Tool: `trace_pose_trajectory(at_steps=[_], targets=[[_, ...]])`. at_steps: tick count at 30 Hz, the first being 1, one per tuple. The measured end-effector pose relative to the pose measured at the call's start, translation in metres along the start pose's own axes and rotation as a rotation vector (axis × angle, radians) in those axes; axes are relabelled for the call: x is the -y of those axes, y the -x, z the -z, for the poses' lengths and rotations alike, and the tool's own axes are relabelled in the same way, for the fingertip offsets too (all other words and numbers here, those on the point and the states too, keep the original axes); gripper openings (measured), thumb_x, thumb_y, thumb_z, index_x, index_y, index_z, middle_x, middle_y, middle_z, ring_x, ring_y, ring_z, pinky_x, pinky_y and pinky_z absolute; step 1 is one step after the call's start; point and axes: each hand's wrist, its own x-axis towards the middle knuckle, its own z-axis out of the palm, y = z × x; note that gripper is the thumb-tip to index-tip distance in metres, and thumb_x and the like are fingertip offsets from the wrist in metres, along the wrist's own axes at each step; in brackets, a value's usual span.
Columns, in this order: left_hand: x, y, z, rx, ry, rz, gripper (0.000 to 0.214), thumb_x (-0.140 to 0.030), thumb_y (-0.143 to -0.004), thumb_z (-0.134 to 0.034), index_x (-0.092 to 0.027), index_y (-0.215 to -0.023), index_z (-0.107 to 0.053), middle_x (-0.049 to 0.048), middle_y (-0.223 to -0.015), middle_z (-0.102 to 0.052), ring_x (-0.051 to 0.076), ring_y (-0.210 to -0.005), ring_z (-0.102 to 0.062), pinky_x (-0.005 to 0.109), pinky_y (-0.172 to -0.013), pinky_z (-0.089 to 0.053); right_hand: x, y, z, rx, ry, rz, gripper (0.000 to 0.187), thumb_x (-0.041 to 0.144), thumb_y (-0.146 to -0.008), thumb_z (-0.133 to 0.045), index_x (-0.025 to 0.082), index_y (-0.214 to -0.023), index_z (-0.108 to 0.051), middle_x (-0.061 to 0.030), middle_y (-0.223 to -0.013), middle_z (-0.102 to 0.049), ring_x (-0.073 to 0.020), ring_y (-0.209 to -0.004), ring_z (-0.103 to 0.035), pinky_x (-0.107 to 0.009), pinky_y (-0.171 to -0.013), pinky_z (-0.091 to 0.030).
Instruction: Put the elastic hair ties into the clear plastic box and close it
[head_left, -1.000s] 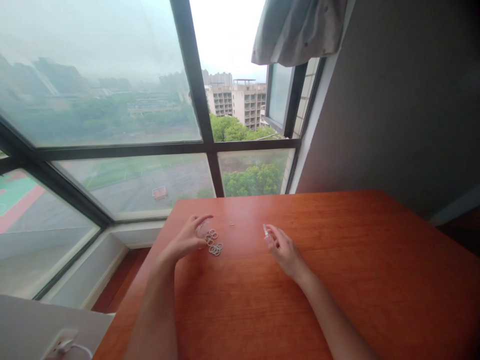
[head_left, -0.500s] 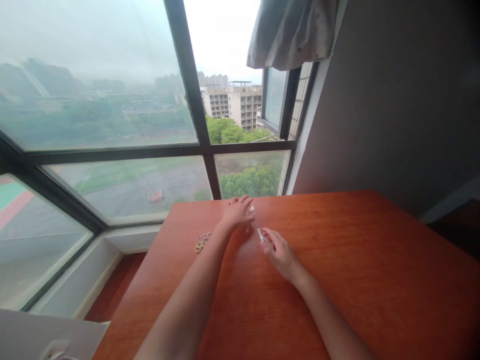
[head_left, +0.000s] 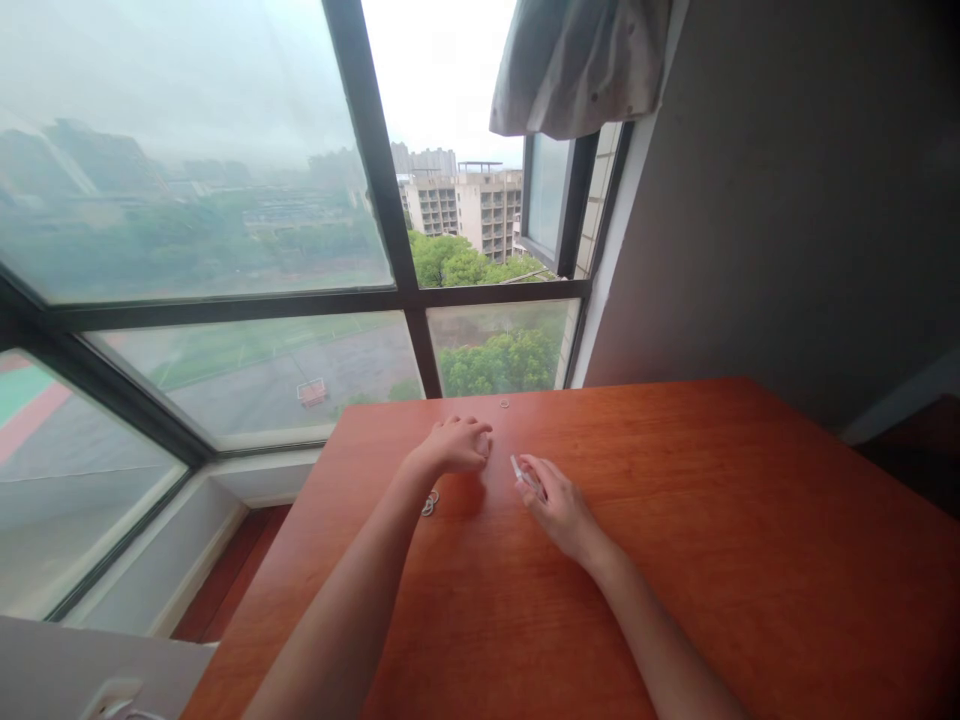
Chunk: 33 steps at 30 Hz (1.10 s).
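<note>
My left hand [head_left: 459, 444] rests on the red-brown wooden table [head_left: 675, 560] with its fingers curled into a fist; nothing shows inside it. A small pile of pale rings [head_left: 430, 502] lies just beside my left forearm, partly hidden by it. One single small ring [head_left: 504, 404] lies apart, near the table's far edge. My right hand [head_left: 559, 505] lies a little to the right of the left one and pinches a small slender white piece [head_left: 518, 469] between thumb and fingers.
The table stands against a large window [head_left: 405, 300] with dark frames, and a grey wall [head_left: 787, 200] runs along its right side. A curtain [head_left: 577, 60] hangs bunched above. A white socket with a cable [head_left: 112, 698] sits at bottom left.
My left hand left the ring pile, reached out toward the table's far edge, then drew back and closed into a fist. The right hand stayed put with the white piece.
</note>
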Motion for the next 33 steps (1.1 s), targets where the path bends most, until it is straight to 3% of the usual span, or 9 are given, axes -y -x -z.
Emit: trace_pose_trajectory(at_steps=[3, 8, 13, 17, 20, 24, 29, 33], targets=[[0.001, -0.008, -0.003, -0.021, 0.012, -0.016, 0.062, -0.037, -0.074, -0.055, -0.027, -0.134, -0.049, 0.0102, -0.133, -0.052, 0.034, -0.12, -0.045, 0.047, -0.099, -0.037, 0.002, 0.0, 0.001, 0.007, 0.001, 0.0, 0.047, 0.045, -0.088, -0.048, 0.022, -0.129, -0.051, -0.0095, -0.123, -0.059, -0.0235, -0.109, -0.058, -0.035, -0.092, -0.048], [-0.007, -0.043, -0.017, -0.1, -0.017, 0.059, 0.068, -0.038, -0.075, -0.056, -0.028, -0.14, -0.04, 0.0128, -0.128, -0.048, 0.033, -0.12, -0.044, 0.045, -0.098, -0.038, 0.004, 0.001, 0.003, -0.003, 0.001, 0.008, 0.045, 0.043, -0.088, -0.05, 0.022, -0.128, -0.052, -0.0088, -0.119, -0.061, -0.023, -0.106, -0.059, -0.035, -0.09, -0.048], [-0.015, -0.071, -0.021, -0.08, -0.038, 0.114, 0.054, -0.034, -0.077, -0.054, -0.026, -0.13, -0.051, 0.0145, -0.12, -0.048, 0.033, -0.114, -0.047, 0.047, -0.095, -0.039, 0.003, 0.001, 0.002, 0.003, -0.001, 0.005, 0.045, 0.044, -0.087, -0.051, 0.023, -0.127, -0.052, -0.0083, -0.119, -0.061, -0.023, -0.106, -0.059, -0.035, -0.09, -0.048], [-0.014, -0.077, -0.017, -0.069, -0.052, 0.113, 0.044, -0.034, -0.081, -0.05, -0.024, -0.123, -0.057, 0.0156, -0.118, -0.048, 0.034, -0.114, -0.047, 0.049, -0.093, -0.039, 0.003, 0.001, 0.003, 0.005, -0.015, -0.006, 0.046, 0.044, -0.087, -0.051, 0.023, -0.128, -0.052, -0.0086, -0.121, -0.06, -0.0228, -0.107, -0.059, -0.034, -0.091, -0.047], [-0.01, -0.064, -0.013, -0.045, -0.046, 0.077, 0.043, -0.035, -0.084, -0.047, -0.026, -0.125, -0.056, 0.0149, -0.119, -0.049, 0.032, -0.113, -0.048, 0.048, -0.093, -0.04, 0.004, 0.002, 0.003, 0.009, -0.011, -0.007, 0.047, 0.044, -0.088, -0.05, 0.022, -0.129, -0.05, -0.0092, -0.122, -0.059, -0.0232, -0.108, -0.058, -0.035, -0.092, -0.047], [-0.001, -0.027, -0.009, -0.026, -0.044, 0.02, 0.04, -0.036, -0.086, -0.043, -0.03, -0.123, -0.058, 0.0121, -0.116, -0.052, 0.03, -0.111, -0.05, 0.047, -0.092, -0.042, 0.006, 0.002, 0.003, 0.022, 0.03, 0.011, 0.048, 0.045, -0.088, -0.049, 0.022, -0.13, -0.049, -0.0095, -0.122, -0.058, -0.0239, -0.109, -0.057, -0.037, -0.093, -0.046], [0.013, 0.023, -0.002, 0.044, 0.038, -0.055, 0.045, -0.025, -0.074, -0.054, -0.031, -0.118, -0.061, 0.0088, -0.108, -0.055, 0.027, -0.103, -0.055, 0.04, -0.09, -0.045, 0.006, 0.004, 0.002, 0.045, 0.086, 0.026, 0.049, 0.046, -0.088, -0.049, 0.022, -0.131, -0.048, -0.0093, -0.124, -0.057, -0.0245, -0.11, -0.056, -0.037, -0.093, -0.045], [0.031, 0.049, 0.006, 0.147, 0.148, 0.035, 0.039, -0.021, -0.065, -0.058, -0.027, -0.102, -0.068, 0.0074, -0.104, -0.055, 0.026, -0.093, -0.058, 0.035, -0.077, -0.05, 0.005, 0.004, 0.001, 0.048, 0.107, 0.029, 0.05, 0.046, -0.088, -0.049, 0.021, -0.131, -0.048, -0.0097, -0.126, -0.057, -0.0249, -0.111, -0.056, -0.038, -0.095, -0.045]])
